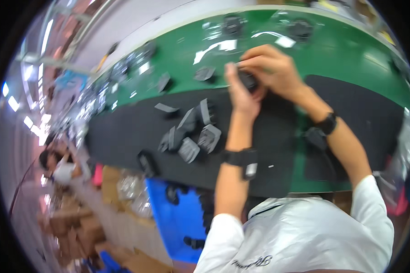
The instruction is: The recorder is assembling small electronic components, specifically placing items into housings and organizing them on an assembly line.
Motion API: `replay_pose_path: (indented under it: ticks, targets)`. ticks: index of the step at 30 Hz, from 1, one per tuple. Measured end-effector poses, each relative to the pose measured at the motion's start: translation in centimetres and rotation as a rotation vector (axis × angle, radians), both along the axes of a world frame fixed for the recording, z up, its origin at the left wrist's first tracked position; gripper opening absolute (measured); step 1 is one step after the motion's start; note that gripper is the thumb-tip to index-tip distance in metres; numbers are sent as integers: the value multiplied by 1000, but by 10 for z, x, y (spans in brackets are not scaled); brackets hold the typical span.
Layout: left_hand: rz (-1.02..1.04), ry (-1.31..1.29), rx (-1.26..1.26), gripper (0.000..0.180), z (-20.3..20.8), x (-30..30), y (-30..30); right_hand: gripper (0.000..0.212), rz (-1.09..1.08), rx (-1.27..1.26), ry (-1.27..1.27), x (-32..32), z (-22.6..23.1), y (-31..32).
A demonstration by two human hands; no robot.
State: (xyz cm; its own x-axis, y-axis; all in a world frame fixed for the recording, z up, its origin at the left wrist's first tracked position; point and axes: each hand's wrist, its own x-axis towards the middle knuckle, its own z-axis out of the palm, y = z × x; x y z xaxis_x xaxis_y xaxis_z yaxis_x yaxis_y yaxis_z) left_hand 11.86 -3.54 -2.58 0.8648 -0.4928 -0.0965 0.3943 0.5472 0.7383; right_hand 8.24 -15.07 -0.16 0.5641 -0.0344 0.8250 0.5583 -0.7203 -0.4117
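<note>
Over the far edge of a black mat [118, 132], both my hands meet at a small dark rounded object [248, 81], whose exact kind I cannot make out. My left hand [242, 95] is wrapped round it from below, thumb up along its side. From the right, my right hand [274, 70] pinches at its upper edge, with bent fingers that are slightly blurred. Left of my left forearm lies a loose group of several black pieces with grey flat faces [209, 138]. Another such piece [205, 73] rests on the green table surface just left of my hands.
The green tabletop [182, 59] carries clear plastic bags with dark items [232, 25] along its far side. A blue bin [161, 200] with black pieces stands below the near edge. Cardboard boxes [73, 218] and another person [61, 168] are at the left.
</note>
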Motion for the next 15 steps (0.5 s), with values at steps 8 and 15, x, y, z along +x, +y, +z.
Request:
replay_pose_path:
  ticks: [8, 15]
  targets:
    - [-116, -136, -8, 65, -7, 8, 6, 27, -22, -247, 104, -5, 6, 0]
    - [-123, -162, -11, 66, -12, 9, 7, 28, -44, -240, 204, -5, 8, 3]
